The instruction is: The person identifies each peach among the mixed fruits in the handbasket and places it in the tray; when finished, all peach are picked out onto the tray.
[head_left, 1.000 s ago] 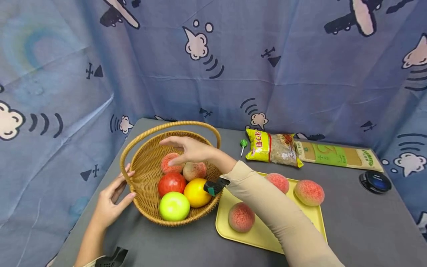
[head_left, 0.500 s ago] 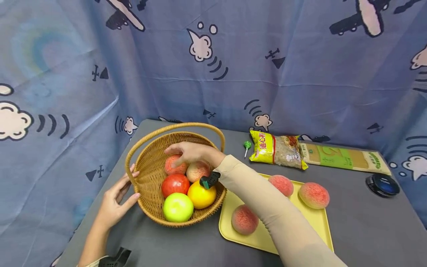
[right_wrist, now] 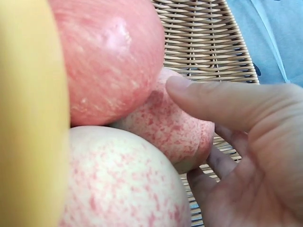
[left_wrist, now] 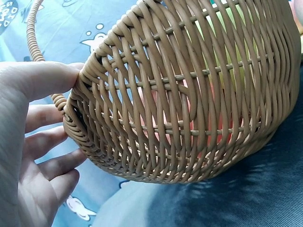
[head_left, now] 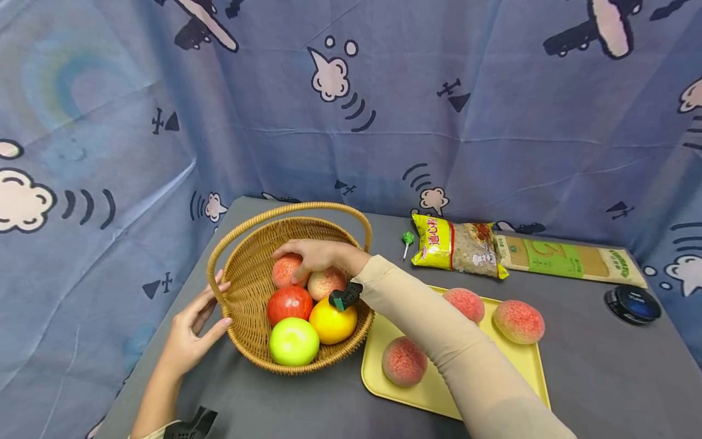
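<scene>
A person's left hand (head_left: 189,332) rests with straight, spread fingers against the outer wall of a wicker basket (head_left: 247,292) at its nine o'clock side, thumb on the rim, steadying it without curling around it. Inside the basket, a red apple (head_left: 289,304), a green apple (head_left: 294,341) and a yellow orange (head_left: 333,323) lie toward six o'clock, with two peaches behind them. The right hand (head_left: 315,254) reaches in from three o'clock, its fingers curved over the back peach (head_left: 285,270) at twelve o'clock; the wrist view shows the thumb touching it and the fingers reaching round it.

To lift it cleanly, the fingers would best close fully around the peach's widest part and rise straight up, clear of the handle, while the left hand holds the basket steady.

The peach sits under the fingertips, just left of the palm. Right of the basket, a yellow tray (head_left: 526,366) holds three more peaches.
</scene>
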